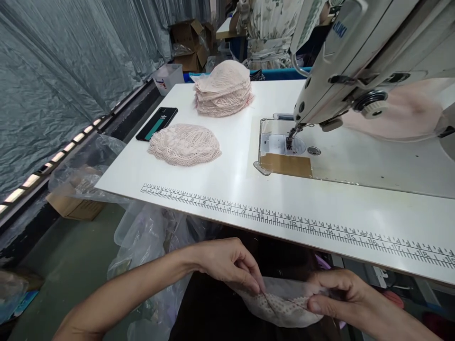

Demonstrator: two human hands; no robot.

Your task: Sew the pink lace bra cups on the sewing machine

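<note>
Both hands — left hand (227, 265), right hand (341, 293) — pinch a lace piece (280, 305), stretched left-to-right below the table (220, 175) edge. The sewing machine (355, 61) reads "JUKI".

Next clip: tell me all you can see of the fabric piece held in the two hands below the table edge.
The fabric piece is small, pale pink and limp, with a patterned lace lower part and a smoother, whitish upper layer. It sags in a shallow curve between the hands, below the front edge of the white table. The left hand pinches its upper left edge and the right hand pinches its right end. Its underside is hidden.
</note>
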